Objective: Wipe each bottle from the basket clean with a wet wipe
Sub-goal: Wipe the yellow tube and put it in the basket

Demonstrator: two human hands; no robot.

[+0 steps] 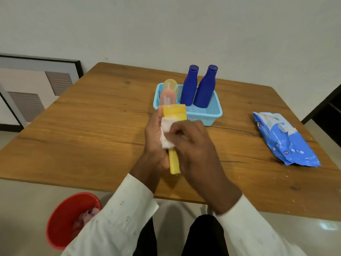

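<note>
**Fingers on tube and wipe**

Left fingers (pixel 156 133) curl round my yellow tube (pixel 174 137), held above the worktop (pixel 92 126). Right fingers (pixel 181 130) pinch the wipe (pixel 166 133) against it. Beyond them, two blue bottles (pixel 198 87) stand in the basket (pixel 204 115).

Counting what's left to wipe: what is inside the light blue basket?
The basket holds two dark blue bottles standing upright and two pale bottles, one yellowish, one pinkish. Their lower parts are hidden behind the held yellow tube.
</note>
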